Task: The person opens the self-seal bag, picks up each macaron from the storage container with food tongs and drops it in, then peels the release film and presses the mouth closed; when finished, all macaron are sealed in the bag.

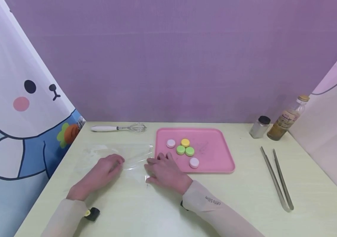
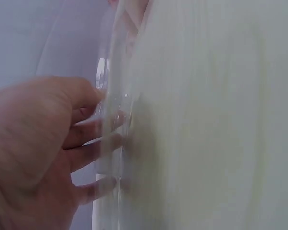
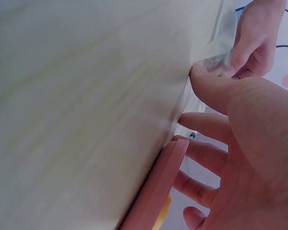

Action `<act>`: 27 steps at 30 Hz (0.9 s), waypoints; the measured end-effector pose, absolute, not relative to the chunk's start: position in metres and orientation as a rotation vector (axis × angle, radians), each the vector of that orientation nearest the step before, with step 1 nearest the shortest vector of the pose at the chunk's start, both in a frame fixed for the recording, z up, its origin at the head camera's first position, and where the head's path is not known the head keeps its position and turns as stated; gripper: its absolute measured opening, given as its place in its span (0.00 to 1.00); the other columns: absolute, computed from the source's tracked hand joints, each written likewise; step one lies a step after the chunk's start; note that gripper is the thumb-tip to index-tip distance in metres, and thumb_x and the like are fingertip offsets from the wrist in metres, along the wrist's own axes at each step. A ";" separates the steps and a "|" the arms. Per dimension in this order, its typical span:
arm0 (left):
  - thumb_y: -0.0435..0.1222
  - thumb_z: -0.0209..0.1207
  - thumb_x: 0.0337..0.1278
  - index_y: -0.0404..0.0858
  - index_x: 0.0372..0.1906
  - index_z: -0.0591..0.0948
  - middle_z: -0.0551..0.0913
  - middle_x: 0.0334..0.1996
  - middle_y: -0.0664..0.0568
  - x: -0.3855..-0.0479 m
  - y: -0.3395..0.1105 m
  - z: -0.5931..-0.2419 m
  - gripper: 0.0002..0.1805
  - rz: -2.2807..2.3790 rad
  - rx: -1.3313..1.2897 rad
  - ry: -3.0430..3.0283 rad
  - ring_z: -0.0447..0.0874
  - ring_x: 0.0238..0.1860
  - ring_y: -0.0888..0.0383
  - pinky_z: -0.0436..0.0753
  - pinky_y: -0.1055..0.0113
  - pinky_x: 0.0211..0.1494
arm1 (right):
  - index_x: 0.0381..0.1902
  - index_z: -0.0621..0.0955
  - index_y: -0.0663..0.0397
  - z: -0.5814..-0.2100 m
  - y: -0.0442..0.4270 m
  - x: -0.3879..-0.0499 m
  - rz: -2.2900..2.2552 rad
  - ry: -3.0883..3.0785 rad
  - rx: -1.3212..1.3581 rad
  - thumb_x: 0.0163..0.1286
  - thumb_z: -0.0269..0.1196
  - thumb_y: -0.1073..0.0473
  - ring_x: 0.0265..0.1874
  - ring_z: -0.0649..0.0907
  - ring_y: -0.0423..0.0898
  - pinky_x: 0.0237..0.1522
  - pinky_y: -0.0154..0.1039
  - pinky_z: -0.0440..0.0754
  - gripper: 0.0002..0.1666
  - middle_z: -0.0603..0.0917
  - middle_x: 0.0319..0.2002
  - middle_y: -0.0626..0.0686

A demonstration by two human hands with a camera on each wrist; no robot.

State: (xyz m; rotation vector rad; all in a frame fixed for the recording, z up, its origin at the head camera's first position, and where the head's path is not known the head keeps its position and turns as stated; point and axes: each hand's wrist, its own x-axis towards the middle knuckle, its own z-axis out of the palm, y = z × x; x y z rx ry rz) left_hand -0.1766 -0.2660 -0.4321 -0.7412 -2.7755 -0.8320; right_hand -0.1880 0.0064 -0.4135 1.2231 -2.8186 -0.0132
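Lying beside the pink tray (image 1: 212,158) of uncovered macarons (image 1: 181,150), the clear plastic (image 1: 134,158) seems laid out but not yet smoothed, the left hand (image 1: 107,169) pinching it, the right hand (image 1: 168,172) at its edge, fingers apart.

The place looks like a staged kitchen corner: a table (image 1: 132,214) closed in by hanging cloth or panels. A plain purple backdrop (image 1: 168,65) runs along the far side, a panel with a large cartoon animal (image 1: 2,65) fills the left, and a pale surface (image 1: 334,141) borders the right. The kitchen character comes from the utensils and food: a whisk (image 1: 104,128) far left, a corked bottle (image 1: 285,121) and a black-lidded jar (image 1: 258,128) far right, metal tongs (image 1: 282,184) nearer right, and a pink tray (image 1: 215,161) bearing pastel macaron-like rounds (image 1: 185,143). Whether a home or studio lies beyond cannot be told.
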 end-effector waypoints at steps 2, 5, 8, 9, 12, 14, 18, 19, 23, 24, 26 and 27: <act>0.27 0.56 0.72 0.33 0.45 0.79 0.85 0.51 0.41 -0.177 -0.268 -0.432 0.04 -0.908 -0.723 -2.789 0.82 0.56 0.41 0.78 0.44 0.60 | 0.52 0.84 0.37 -0.413 0.006 -0.188 -0.019 -2.815 1.226 0.68 0.64 0.34 0.44 0.73 0.47 0.46 0.42 0.65 0.22 0.78 0.66 0.44; 0.26 0.53 0.73 0.33 0.46 0.75 0.84 0.53 0.39 -0.178 -0.268 -0.431 0.03 -0.959 -0.703 -2.793 0.80 0.58 0.38 0.77 0.43 0.61 | 0.55 0.84 0.37 -0.414 0.006 -0.188 -0.031 -2.814 1.226 0.69 0.64 0.34 0.45 0.74 0.47 0.46 0.43 0.65 0.23 0.78 0.66 0.44; 0.25 0.53 0.74 0.33 0.46 0.73 0.85 0.51 0.38 -0.179 -0.268 -0.429 0.03 -0.969 -0.685 -2.765 0.81 0.57 0.39 0.78 0.44 0.60 | 0.58 0.83 0.37 -0.414 0.006 -0.188 -0.038 -2.815 1.221 0.69 0.64 0.35 0.47 0.74 0.47 0.48 0.43 0.66 0.25 0.78 0.66 0.44; 0.25 0.53 0.73 0.33 0.46 0.72 0.85 0.50 0.38 -0.179 -0.268 -0.429 0.03 -0.962 -0.685 -2.751 0.82 0.56 0.39 0.79 0.45 0.59 | 0.59 0.83 0.37 -0.414 0.006 -0.188 -0.037 -2.813 1.222 0.70 0.64 0.36 0.47 0.74 0.47 0.48 0.43 0.66 0.25 0.78 0.66 0.44; 0.24 0.53 0.72 0.33 0.45 0.71 0.86 0.45 0.41 -0.179 -0.268 -0.428 0.05 -0.936 -0.689 -2.693 0.85 0.48 0.43 0.84 0.50 0.52 | 0.59 0.83 0.37 -0.414 0.007 -0.188 -0.023 -2.808 1.228 0.69 0.65 0.36 0.48 0.75 0.47 0.48 0.44 0.67 0.25 0.78 0.65 0.44; 0.23 0.55 0.71 0.35 0.45 0.71 0.86 0.41 0.43 -0.178 -0.269 -0.429 0.07 -0.921 -0.686 -2.659 0.85 0.41 0.47 0.85 0.55 0.45 | 0.59 0.83 0.38 -0.414 0.007 -0.187 -0.016 -2.806 1.232 0.69 0.65 0.37 0.47 0.75 0.47 0.48 0.44 0.67 0.25 0.78 0.65 0.44; 0.22 0.59 0.67 0.36 0.44 0.74 0.87 0.36 0.48 -0.176 -0.270 -0.428 0.09 -0.930 -0.655 -2.594 0.84 0.33 0.53 0.83 0.64 0.37 | 0.59 0.83 0.38 -0.413 0.007 -0.187 -0.017 -2.807 1.232 0.70 0.64 0.37 0.46 0.74 0.47 0.48 0.43 0.67 0.25 0.79 0.65 0.44; 0.22 0.60 0.66 0.36 0.45 0.76 0.88 0.36 0.49 -0.175 -0.270 -0.427 0.09 -0.935 -0.640 -2.594 0.85 0.34 0.53 0.84 0.64 0.39 | 0.59 0.83 0.38 -0.414 0.007 -0.187 -0.021 -2.805 1.231 0.70 0.64 0.37 0.46 0.74 0.47 0.47 0.43 0.67 0.25 0.79 0.65 0.44; 0.24 0.64 0.63 0.35 0.50 0.83 0.90 0.37 0.53 -0.172 -0.270 -0.425 0.12 -0.949 -0.564 -2.623 0.88 0.40 0.53 0.86 0.59 0.45 | 0.59 0.83 0.37 -0.414 0.007 -0.188 -0.035 -2.801 1.231 0.69 0.64 0.36 0.46 0.75 0.47 0.47 0.43 0.67 0.24 0.79 0.65 0.43; 0.25 0.65 0.61 0.35 0.51 0.84 0.90 0.38 0.53 -0.172 -0.270 -0.424 0.13 -0.946 -0.548 -2.631 0.89 0.41 0.53 0.86 0.57 0.47 | 0.59 0.83 0.36 -0.414 0.007 -0.188 -0.037 -2.803 1.231 0.69 0.64 0.36 0.46 0.75 0.47 0.47 0.43 0.67 0.24 0.79 0.65 0.43; 0.25 0.67 0.59 0.34 0.51 0.86 0.90 0.39 0.52 -0.172 -0.270 -0.424 0.15 -0.946 -0.532 -2.631 0.89 0.43 0.52 0.86 0.55 0.48 | 0.58 0.83 0.36 -0.414 0.007 -0.188 -0.033 -2.807 1.230 0.70 0.64 0.36 0.47 0.75 0.47 0.48 0.44 0.67 0.24 0.78 0.66 0.44; 0.25 0.68 0.57 0.34 0.50 0.87 0.90 0.39 0.51 -0.172 -0.271 -0.425 0.15 -0.942 -0.534 -2.625 0.89 0.43 0.51 0.86 0.55 0.48 | 0.58 0.83 0.36 -0.414 0.007 -0.188 -0.032 -2.811 1.229 0.70 0.64 0.36 0.47 0.75 0.47 0.48 0.44 0.67 0.24 0.78 0.66 0.44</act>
